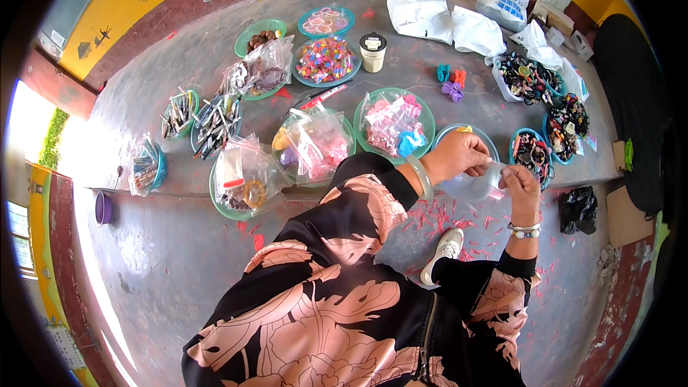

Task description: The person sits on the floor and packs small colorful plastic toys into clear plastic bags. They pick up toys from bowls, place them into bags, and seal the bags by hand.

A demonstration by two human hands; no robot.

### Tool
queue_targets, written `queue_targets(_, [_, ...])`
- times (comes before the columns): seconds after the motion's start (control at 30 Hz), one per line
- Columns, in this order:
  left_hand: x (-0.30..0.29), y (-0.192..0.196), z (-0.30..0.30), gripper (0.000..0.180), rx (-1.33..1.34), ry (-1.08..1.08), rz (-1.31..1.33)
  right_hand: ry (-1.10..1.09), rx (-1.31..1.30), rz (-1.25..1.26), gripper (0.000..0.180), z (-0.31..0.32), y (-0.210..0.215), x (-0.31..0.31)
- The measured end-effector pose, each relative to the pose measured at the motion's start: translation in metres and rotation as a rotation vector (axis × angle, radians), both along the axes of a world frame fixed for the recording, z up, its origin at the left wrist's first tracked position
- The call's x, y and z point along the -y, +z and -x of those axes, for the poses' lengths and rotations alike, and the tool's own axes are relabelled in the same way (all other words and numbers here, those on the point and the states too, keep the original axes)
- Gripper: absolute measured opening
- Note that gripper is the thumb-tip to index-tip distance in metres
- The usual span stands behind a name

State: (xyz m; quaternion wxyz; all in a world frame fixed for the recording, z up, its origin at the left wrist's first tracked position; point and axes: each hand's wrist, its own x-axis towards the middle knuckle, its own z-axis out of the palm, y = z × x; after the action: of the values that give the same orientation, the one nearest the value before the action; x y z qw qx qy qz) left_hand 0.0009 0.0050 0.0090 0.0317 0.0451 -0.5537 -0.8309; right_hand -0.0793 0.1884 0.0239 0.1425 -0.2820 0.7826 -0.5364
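Observation:
My left hand (462, 156) and my right hand (520, 186) are close together, each with fingers pinched on a small clear plastic bag (494, 175) stretched between them. What the bag holds, if anything, is too faint to make out. Just behind the hands is a clear bluish bowl (442, 133) with a yellow bit near its far rim. Left of it, a green bowl (431, 116) holds bagged pink items and something bright blue. To the right of my hands stands a blue basket (513, 145) full of dark hair ties.
More bowls of bagged trinkets, beads and pens spread leftward on the raised grey ledge (430, 64). A lidded cup (373, 53) stands behind them. White bags (419, 16) lie at the back right. Red scraps (437, 218) litter the floor beside my shoe (448, 247). A black bag (577, 209) sits right.

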Motion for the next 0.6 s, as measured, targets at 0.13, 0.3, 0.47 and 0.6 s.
queue_targets(0.13, [-0.005,-0.016,0.002,0.023,-0.157,-0.048,0.04,-0.013,0.019,0.079,0.021,-0.001,0.004,-0.003])
queue_targets(0.3, [-0.003,-0.014,0.003,0.021,-0.026,-0.156,0.029,-0.104,0.123,0.091,0.021,0.004,0.0,-0.01])
queue_targets(0.47, [-0.002,-0.004,-0.001,0.019,0.002,-0.077,0.059,-0.059,0.202,0.182,0.015,0.009,-0.007,-0.014])
queue_targets(0.6, [-0.002,-0.008,-0.004,0.02,-0.074,-0.129,0.298,0.055,0.097,0.029,0.012,0.007,-0.007,-0.012])
